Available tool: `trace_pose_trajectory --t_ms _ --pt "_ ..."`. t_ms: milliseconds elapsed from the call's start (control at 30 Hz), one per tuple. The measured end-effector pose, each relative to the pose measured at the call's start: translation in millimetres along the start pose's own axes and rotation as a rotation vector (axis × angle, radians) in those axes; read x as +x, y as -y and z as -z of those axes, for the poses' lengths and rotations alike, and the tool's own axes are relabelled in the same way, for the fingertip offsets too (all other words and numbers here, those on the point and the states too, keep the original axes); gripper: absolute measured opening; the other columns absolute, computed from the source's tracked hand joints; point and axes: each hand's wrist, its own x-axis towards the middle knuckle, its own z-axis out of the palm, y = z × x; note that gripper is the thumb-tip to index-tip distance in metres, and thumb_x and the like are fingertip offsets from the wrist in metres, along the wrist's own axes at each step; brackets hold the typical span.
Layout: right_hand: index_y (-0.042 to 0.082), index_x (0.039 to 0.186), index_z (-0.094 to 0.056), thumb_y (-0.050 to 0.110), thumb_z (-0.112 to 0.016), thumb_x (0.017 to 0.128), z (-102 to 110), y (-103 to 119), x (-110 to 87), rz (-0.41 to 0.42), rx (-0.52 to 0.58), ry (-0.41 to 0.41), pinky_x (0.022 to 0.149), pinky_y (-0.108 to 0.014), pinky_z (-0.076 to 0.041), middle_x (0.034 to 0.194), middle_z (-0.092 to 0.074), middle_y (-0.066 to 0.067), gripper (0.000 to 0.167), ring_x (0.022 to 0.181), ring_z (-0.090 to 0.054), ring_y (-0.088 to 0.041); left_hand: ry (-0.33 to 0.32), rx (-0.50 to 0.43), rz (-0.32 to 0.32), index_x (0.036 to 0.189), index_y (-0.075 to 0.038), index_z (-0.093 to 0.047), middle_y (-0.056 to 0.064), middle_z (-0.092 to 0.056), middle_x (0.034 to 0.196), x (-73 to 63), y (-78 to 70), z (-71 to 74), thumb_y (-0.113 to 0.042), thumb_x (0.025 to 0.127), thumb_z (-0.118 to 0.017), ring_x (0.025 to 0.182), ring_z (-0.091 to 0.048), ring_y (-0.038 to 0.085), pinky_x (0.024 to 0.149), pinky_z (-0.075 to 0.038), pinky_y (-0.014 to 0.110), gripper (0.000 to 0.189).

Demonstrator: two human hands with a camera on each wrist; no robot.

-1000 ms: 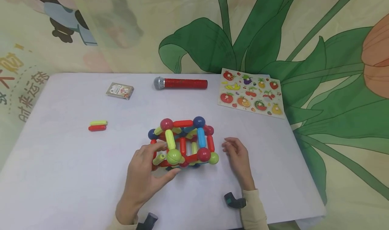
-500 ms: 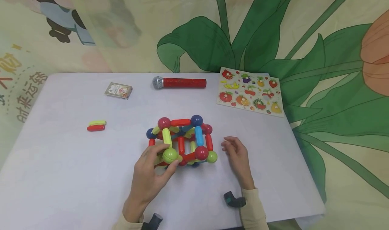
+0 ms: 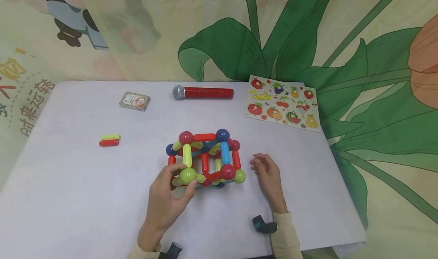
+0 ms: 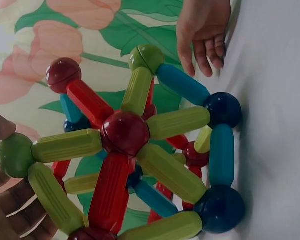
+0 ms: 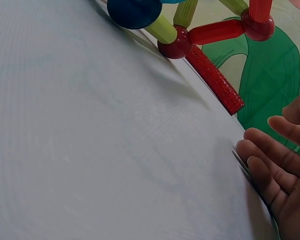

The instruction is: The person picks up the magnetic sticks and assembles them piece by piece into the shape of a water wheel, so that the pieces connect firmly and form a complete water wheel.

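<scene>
A structure of magnetic rods (image 3: 205, 163) and coloured balls stands on the white table. My left hand (image 3: 161, 200) pinches a green ball (image 3: 188, 175) at its near left corner, the index finger above and the thumb at the near side. In the left wrist view that green ball (image 4: 16, 155) meets two yellow-green rods, one leading to a red ball (image 4: 125, 133). My right hand (image 3: 269, 181) rests on the table right of the structure, fingers loosely bent and holding nothing. The right wrist view shows this hand (image 5: 280, 170) apart from the structure's red ball (image 5: 176, 44).
A loose yellow-green rod (image 3: 111, 137) and a red rod (image 3: 109, 143) lie at the left. Along the back are a small card box (image 3: 135, 101), a red microphone (image 3: 208, 93) and a fruit picture board (image 3: 282, 104). A printed cloth hangs behind.
My left thumb and index finger have closed onto the green ball, which has shifted slightly left. A rod end that showed free beside it now meets the ball. The right hand stays still.
</scene>
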Motion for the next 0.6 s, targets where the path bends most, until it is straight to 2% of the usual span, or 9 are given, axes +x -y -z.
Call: trace_pose_trajectory --t_ms 167,300,400,500,600 --pt "0.011 0.115 -0.06 0.022 -0.052 0.099 0.3 0.3 -1.2 0.004 0.012 0.0 0.076 -0.019 -0.052 0.099 -0.068 -0.005 0.021 0.085 -0.064 -0.015 0.045 -0.022 -0.011 0.118 -0.003 -0.052 0.003 -0.061 0.102 -1.7 5.2 5.5 -0.011 0.073 -0.079 0.07 -0.055 0.012 0.056 -0.051 0.022 0.053" --pt "0.012 0.115 -0.06 0.021 -0.052 0.099 0.8 0.9 -1.3 0.004 0.024 0.003 0.076 -0.019 -0.052 0.098 -0.068 -0.004 0.02 0.085 -0.064 -0.014 0.109 -0.003 -0.059 0.119 -0.002 -0.051 0.003 -0.061 0.103 -1.9 11.4 11.8 -0.004 0.068 -0.082 0.073 -0.054 0.011 0.058 -0.051 0.02 0.06" --pt "0.012 0.114 -0.06 0.019 -0.052 0.099 1.0 0.6 -0.6 0.005 0.026 0.003 0.076 -0.02 -0.052 0.097 -0.068 -0.004 0.019 0.084 -0.064 -0.015 0.128 0.027 -0.091 0.121 -0.002 -0.052 0.005 -0.064 0.109 -1.7 14.9 16.6 0.007 0.062 -0.083 0.081 -0.057 0.012 0.073 -0.051 0.013 0.067" --pt "0.012 0.113 -0.06 0.018 -0.052 0.099 1.1 0.2 -0.3 0.001 0.022 -0.001 0.075 -0.02 -0.052 0.096 -0.068 -0.004 0.018 0.083 -0.064 -0.016 0.122 0.014 -0.114 0.123 -0.002 -0.053 0.006 -0.064 0.116 -1.6 17.8 18.9 0.013 0.059 -0.081 0.091 -0.059 0.014 0.087 -0.046 0.01 0.072" --pt "0.012 0.113 -0.06 0.018 -0.052 0.099 0.8 -0.2 -0.2 -0.003 0.019 -0.005 0.075 -0.02 -0.052 0.096 -0.068 -0.003 0.018 0.083 -0.064 -0.016 0.126 -0.027 -0.11 0.125 -0.002 -0.053 0.007 -0.063 0.117 -2.4 19.9 19.0 0.014 0.061 -0.079 0.094 -0.058 0.014 0.088 -0.045 0.009 0.07"
